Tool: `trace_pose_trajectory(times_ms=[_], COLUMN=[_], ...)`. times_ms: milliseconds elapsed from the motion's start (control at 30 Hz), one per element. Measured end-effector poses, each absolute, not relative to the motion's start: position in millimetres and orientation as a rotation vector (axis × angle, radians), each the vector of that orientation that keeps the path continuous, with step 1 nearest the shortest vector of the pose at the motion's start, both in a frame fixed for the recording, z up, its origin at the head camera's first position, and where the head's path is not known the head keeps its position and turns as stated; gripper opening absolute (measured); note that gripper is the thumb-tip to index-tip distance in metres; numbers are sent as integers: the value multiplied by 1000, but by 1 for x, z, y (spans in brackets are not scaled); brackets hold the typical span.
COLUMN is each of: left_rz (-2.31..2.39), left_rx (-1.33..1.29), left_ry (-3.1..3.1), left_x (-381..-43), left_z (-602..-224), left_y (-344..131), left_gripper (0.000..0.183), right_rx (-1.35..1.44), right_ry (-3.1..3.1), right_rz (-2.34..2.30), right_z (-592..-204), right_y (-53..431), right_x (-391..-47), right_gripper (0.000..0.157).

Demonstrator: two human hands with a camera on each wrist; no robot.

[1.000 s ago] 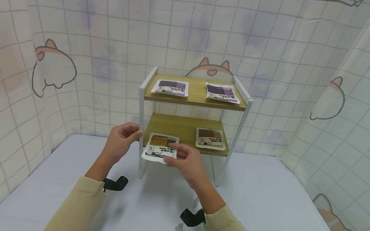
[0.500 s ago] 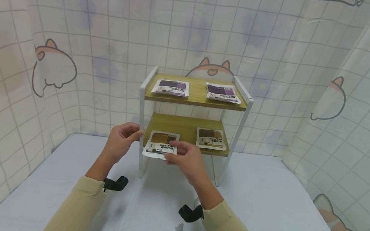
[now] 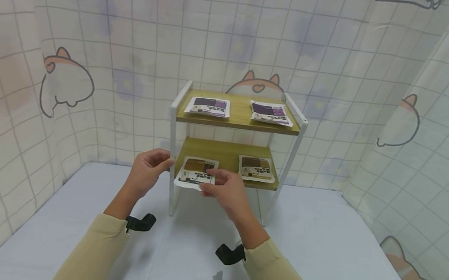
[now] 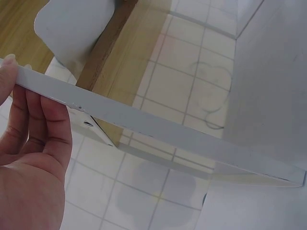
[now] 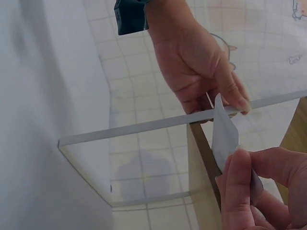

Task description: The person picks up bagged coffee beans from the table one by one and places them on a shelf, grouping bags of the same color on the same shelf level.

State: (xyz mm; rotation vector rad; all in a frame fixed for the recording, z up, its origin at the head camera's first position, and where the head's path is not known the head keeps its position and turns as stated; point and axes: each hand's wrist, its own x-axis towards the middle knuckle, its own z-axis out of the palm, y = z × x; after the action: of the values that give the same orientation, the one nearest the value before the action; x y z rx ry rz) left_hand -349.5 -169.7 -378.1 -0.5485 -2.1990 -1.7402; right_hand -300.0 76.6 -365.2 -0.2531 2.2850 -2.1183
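My right hand (image 3: pixel 227 192) pinches the right edge of a flat white packet (image 3: pixel 196 172) with an orange-brown printed label. The packet lies over the left front of the rack's lower shelf (image 3: pixel 223 149), its near edge jutting past the shelf's front. With thumb and fingers, my left hand (image 3: pixel 149 172) grips the white left front post of the two-tier rack (image 3: pixel 172 137). In the left wrist view the fingers (image 4: pixel 55 124) curl behind the post (image 4: pixel 144 124). The right wrist view has the packet (image 5: pixel 224 134) edge-on between thumb and fingers.
A brown-labelled packet (image 3: pixel 257 169) lies at the lower shelf's right. On the top shelf (image 3: pixel 238 110) are purple-labelled packets, one (image 3: pixel 208 106) at left and what looks like a small stack (image 3: pixel 271 113) at right. The rack stands on a white-covered table (image 3: pixel 303 247) before a grid-patterned curtain (image 3: pixel 137 37).
My right hand has pushed the orange-brown packet slightly forward, further over the lower shelf. My left hand has stayed on the post.
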Motion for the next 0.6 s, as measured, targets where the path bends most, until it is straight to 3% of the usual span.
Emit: trace_pose_trajectory(times_ms=[600], left_rz=[-1736], left_rx=[-541], left_ry=[-2218], left_x=[-349], left_z=[-378], left_y=[-170], left_gripper=[33], right_rx=[-241], right_ry=[2192], right_rz=[-2146], right_z=[-367], right_y=[79], right_x=[-301], right_gripper=[54])
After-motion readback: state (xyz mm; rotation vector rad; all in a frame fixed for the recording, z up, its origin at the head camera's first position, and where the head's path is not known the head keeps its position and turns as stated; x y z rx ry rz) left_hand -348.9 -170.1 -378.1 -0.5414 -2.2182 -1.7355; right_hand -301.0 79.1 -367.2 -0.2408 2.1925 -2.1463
